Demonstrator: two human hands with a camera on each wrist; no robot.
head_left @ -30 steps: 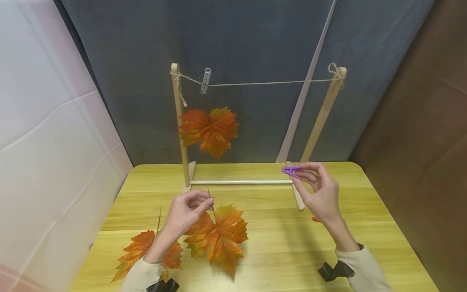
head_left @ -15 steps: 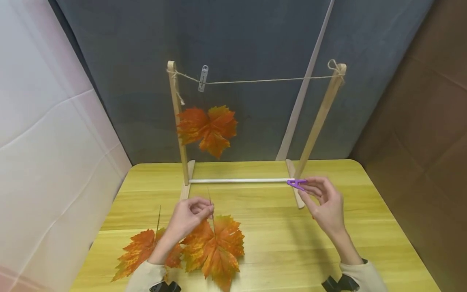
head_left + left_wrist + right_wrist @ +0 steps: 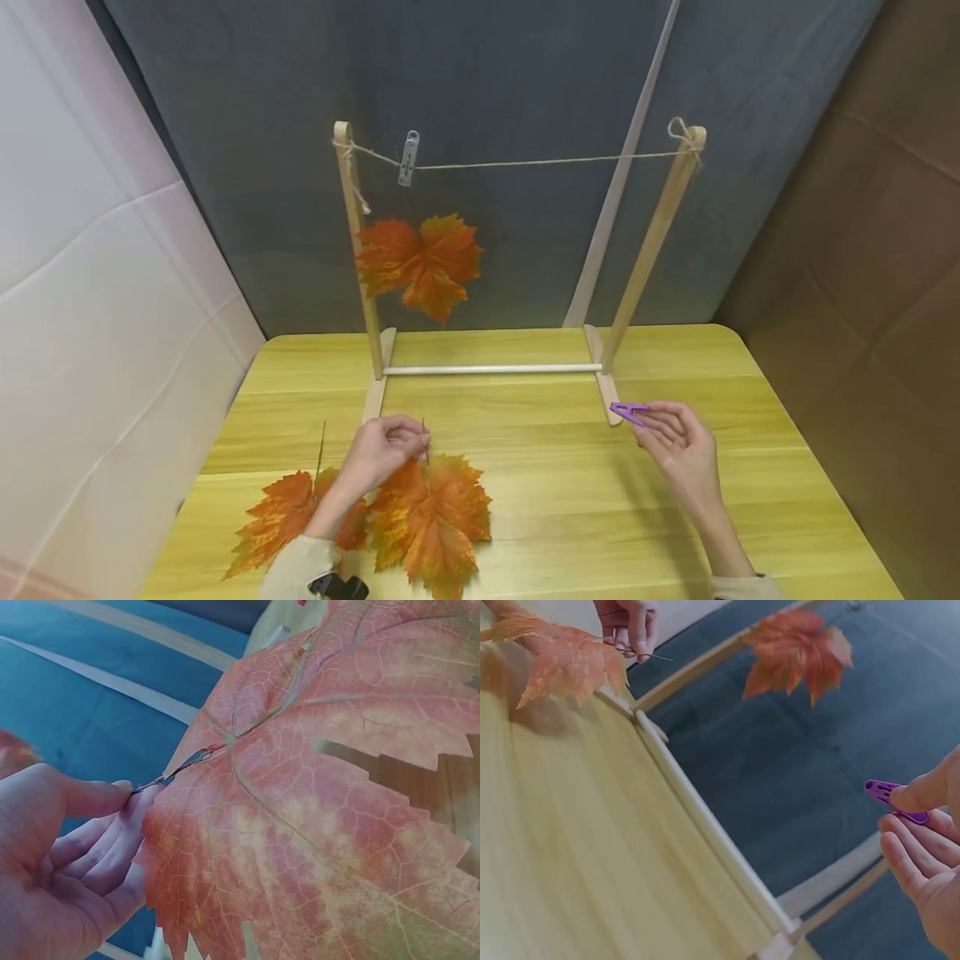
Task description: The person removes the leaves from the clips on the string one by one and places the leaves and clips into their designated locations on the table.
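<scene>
My left hand (image 3: 386, 454) pinches the thin stem of an orange maple leaf (image 3: 435, 525) between thumb and fingers. In the left wrist view that leaf (image 3: 300, 795) fills most of the picture, its stem running to the thumb tip. At the right, my right hand (image 3: 682, 454) pinches a purple clothespin (image 3: 628, 412) near the stand's right foot. The right wrist view shows the clothespin (image 3: 896, 801) between thumb and forefinger, the other fingers extended. A second leaf (image 3: 285, 517) lies on the table at the left, partly covered by my left forearm.
A wooden stand with a left post (image 3: 356, 250), a right post (image 3: 652, 250) and a white crossbar (image 3: 491, 369) stands at the back. Twine (image 3: 525, 162) spans the posts. A clear clothespin (image 3: 408, 158) sits on it, a third leaf (image 3: 420, 265) hanging below.
Both hands have come lower and nearer, the left with its leaf and the right with the purple clothespin. My right hand has also shifted slightly right. The head view has shifted a little.
</scene>
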